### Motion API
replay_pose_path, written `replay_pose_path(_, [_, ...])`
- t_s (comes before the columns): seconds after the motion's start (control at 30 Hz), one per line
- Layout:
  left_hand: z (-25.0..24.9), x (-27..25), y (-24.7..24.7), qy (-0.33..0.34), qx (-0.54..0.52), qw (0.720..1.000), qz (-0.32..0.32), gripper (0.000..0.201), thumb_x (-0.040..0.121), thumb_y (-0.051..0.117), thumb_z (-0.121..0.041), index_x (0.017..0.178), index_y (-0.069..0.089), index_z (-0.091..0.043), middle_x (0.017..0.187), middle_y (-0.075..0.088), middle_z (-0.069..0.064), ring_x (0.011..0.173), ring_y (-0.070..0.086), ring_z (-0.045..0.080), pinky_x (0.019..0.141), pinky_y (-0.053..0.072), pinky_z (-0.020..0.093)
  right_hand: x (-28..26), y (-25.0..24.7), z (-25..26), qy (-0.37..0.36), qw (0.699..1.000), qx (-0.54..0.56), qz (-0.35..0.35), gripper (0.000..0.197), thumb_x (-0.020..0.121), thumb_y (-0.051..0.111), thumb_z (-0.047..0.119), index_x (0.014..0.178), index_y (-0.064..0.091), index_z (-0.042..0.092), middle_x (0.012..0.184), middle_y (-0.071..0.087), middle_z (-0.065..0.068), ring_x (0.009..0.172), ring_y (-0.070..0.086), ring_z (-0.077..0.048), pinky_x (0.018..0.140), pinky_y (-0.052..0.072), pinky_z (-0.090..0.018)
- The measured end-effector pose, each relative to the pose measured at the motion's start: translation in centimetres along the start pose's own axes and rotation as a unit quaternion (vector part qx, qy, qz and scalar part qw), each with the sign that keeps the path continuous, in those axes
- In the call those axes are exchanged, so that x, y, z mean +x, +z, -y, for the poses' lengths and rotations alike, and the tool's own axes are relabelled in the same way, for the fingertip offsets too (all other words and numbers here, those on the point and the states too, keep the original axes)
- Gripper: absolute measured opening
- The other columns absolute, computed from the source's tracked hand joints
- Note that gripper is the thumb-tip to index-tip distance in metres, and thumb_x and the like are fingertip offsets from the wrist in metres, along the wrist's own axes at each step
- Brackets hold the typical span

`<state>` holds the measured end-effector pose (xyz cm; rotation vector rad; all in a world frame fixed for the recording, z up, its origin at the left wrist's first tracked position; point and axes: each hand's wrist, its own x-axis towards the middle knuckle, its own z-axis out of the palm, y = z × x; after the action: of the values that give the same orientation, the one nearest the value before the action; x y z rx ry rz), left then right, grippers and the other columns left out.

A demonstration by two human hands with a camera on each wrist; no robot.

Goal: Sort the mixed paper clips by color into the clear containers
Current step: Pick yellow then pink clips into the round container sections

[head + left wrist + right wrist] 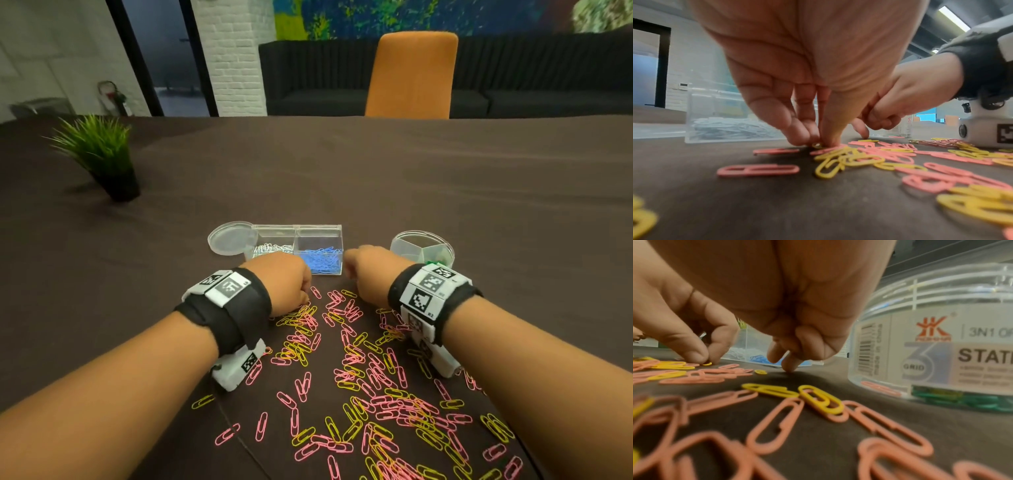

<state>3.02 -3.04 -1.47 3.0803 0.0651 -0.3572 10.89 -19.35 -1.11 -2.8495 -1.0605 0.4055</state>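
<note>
Pink and yellow paper clips point(363, 370) lie scattered over the dark brown table point(376, 178). At the pile's far edge my left hand point(286, 284) points down, and its thumb and fingertips point(797, 138) pinch a yellow clip point(817, 145) that lies on the table. My right hand point(368, 274) is just right of it; thumb and forefinger point(694, 354) close on a small yellow clip point(707, 364), and the other fingers are curled with their tips on the table. Behind the hands stand a clear box of white clips point(272, 245) and one of blue clips point(320, 255).
A round clear divided container point(423, 248) with green clips point(970, 400) stands just beyond my right wrist. Its round lid point(232, 238) lies left of the boxes. A small potted plant point(102, 157) is at the far left, and an orange chair point(412, 75) is behind the table.
</note>
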Motion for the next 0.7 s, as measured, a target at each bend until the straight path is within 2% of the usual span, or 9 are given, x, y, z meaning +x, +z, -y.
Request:
replay_pose_path(0.07, [-0.4,0.2,0.3,-0.002,0.008,1.000,-0.009,0.010,0.095,0.057,-0.028,0.092,0.066,-0.022,0.088,0.065,-0.003,0.085,0.060,0.018,0.069,0.044,0.028,0.0,0.2,0.1,-0.001,1.000,0.007,0.016,0.023,0.095,0.048,0.008,0.114,0.059,0.015,0.115,0.061,-0.007,0.104,0.057,-0.024,0.081,0.044,-0.029])
replay_pose_path(0.2, [-0.4,0.0,0.4,-0.016,0.002,1.000,-0.027,0.014,0.090,0.050,-0.021,0.084,0.062,-0.018,0.083,0.065,0.002,0.079,0.060,0.022,0.067,0.049,0.031,0.2,0.7,0.4,-0.016,0.999,-0.030,0.032,0.030,0.099,0.052,0.034,0.119,0.058,0.012,0.117,0.058,-0.007,0.107,0.057,-0.025,0.085,0.044,-0.033])
replay_pose_path(0.3, [0.7,-0.6,-0.1,-0.037,-0.083,0.990,-0.111,0.007,0.084,0.053,-0.018,0.079,0.057,-0.021,0.078,0.062,-0.002,0.076,0.059,0.021,0.063,0.045,0.029,0.2,0.9,0.5,-0.023,0.995,-0.070,0.064,0.030,0.099,0.053,0.033,0.118,0.058,0.011,0.117,0.060,-0.007,0.106,0.058,-0.025,0.084,0.045,-0.032])
replay_pose_path(0.37, [2.1,-1.0,-0.5,-0.057,-0.172,0.974,-0.140,0.012,0.085,0.053,-0.013,0.086,0.056,-0.025,0.079,0.063,-0.005,0.075,0.061,0.021,0.064,0.045,0.028,0.1,1.0,0.2,-0.029,0.996,-0.065,0.059,0.027,0.100,0.050,0.030,0.116,0.059,0.010,0.113,0.063,-0.008,0.098,0.058,-0.024,0.081,0.044,-0.031])
replay_pose_path(0.43, [3.5,-1.7,-0.9,-0.082,-0.277,0.949,-0.127,0.022,0.087,0.050,-0.007,0.092,0.059,-0.026,0.077,0.064,0.000,0.067,0.059,0.022,0.062,0.047,0.030,-0.2,0.9,-0.1,-0.036,0.997,-0.049,0.039,0.023,0.098,0.049,0.027,0.108,0.061,0.011,0.103,0.064,-0.007,0.090,0.058,-0.023,0.075,0.045,-0.029])
replay_pose_path(0.5, [4.7,-2.5,-0.8,-0.108,-0.354,0.922,-0.112,0.026,0.087,0.045,-0.003,0.080,0.065,-0.019,0.068,0.056,0.004,0.063,0.051,0.024,0.054,0.041,0.028,-0.5,0.7,-0.2,-0.038,0.999,-0.018,0.010,0.013,0.093,0.051,0.023,0.100,0.059,0.015,0.091,0.061,-0.003,0.083,0.057,-0.022,0.071,0.046,-0.030])
replay_pose_path(0.57, [5.4,-3.4,-0.3,-0.136,-0.393,0.903,-0.108,0.021,0.080,0.046,-0.013,0.066,0.062,-0.015,0.064,0.052,0.006,0.062,0.049,0.025,0.048,0.037,0.025,-0.8,0.5,-0.1,-0.041,0.999,0.016,-0.017,0.007,0.089,0.051,0.019,0.095,0.051,0.022,0.085,0.058,0.001,0.080,0.057,-0.023,0.071,0.050,-0.033])
replay_pose_path(0.63, [5.7,-4.1,0.3,-0.156,-0.397,0.901,-0.085,0.018,0.069,0.045,-0.022,0.064,0.059,-0.013,0.064,0.055,0.010,0.059,0.049,0.026,0.047,0.037,0.024,-0.9,0.4,0.5,-0.058,0.998,0.030,-0.013,0.013,0.089,0.046,0.017,0.098,0.047,0.025,0.083,0.056,0.003,0.080,0.057,-0.023,0.075,0.051,-0.035])
replay_pose_path(0.7, [5.9,-4.3,0.8,-0.153,-0.350,0.922,-0.060,0.018,0.082,0.051,-0.018,0.067,0.060,-0.013,0.066,0.057,0.006,0.059,0.050,0.022,0.053,0.040,0.025,-1.0,0.5,1.5,-0.084,0.996,0.031,0.001,0.012,0.092,0.040,0.016,0.096,0.047,0.025,0.081,0.055,0.005,0.079,0.054,-0.021,0.072,0.047,-0.032])
